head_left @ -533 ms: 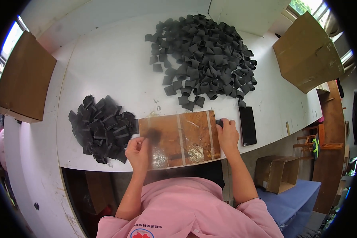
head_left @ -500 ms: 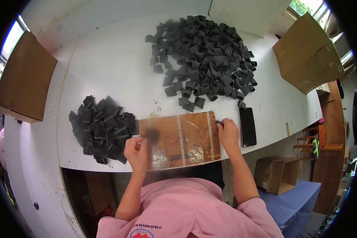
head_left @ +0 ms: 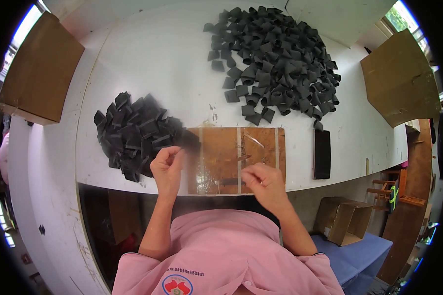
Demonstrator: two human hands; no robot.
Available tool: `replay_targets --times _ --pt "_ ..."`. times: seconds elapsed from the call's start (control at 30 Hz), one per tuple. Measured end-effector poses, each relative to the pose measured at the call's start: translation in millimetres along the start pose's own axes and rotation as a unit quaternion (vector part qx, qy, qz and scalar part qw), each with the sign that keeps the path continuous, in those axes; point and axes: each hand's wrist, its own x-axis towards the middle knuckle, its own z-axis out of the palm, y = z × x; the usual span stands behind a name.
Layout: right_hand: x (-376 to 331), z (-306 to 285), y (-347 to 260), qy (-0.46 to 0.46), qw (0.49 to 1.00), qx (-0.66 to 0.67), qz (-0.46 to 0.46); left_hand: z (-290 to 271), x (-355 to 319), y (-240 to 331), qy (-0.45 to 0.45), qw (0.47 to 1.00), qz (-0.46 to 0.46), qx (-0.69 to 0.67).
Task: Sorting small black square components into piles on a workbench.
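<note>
My left hand (head_left: 166, 169) is closed in a pinch beside the heap of flat black fabric pieces (head_left: 135, 135). A motion-blurred black fabric piece (head_left: 192, 141) shows at its fingertips, over the left edge of a brown board (head_left: 216, 147). The board has pale strips across it and a shiny, tape-like surface. My right hand (head_left: 267, 184) is over the board's lower right part, with its fingers curled and pressed together. What they hold, if anything, cannot be made out.
A large heap of black fabric tubes (head_left: 280, 64) lies at the far side of the white table (head_left: 147, 59). A black phone (head_left: 322, 155) rests right of the board. Cardboard boxes stand at left (head_left: 42, 69) and right (head_left: 401, 78); an open carton (head_left: 343, 221) sits below the table's right edge.
My right hand has moved left from the board's right edge to over the board. My left hand still pinches, and the blurred black piece is now nearer the flat heap. The view has shifted.
</note>
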Motion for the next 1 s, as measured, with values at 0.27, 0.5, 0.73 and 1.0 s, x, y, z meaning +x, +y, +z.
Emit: replay_targets --times 0.27,0.5,0.73,1.0 --pt "15.0 65.0 -18.8 0.055 0.993 -0.031 -0.102 -0.9 -5.7 16.1 -0.079 0.990 0.062 0.100" --pt "32.5 84.7 -18.1 0.094 0.989 0.024 -0.111 -5.8 -11.9 27.8 -0.144 0.975 0.112 0.127" --pt "34.3 85.2 -21.9 0.098 0.988 -0.030 -0.117 -6.9 -14.5 21.2 -0.110 0.969 0.144 0.166" --pt "33.6 86.5 -20.6 0.104 0.987 -0.065 -0.108 -4.8 -20.6 18.8 -0.087 0.990 0.096 0.064"
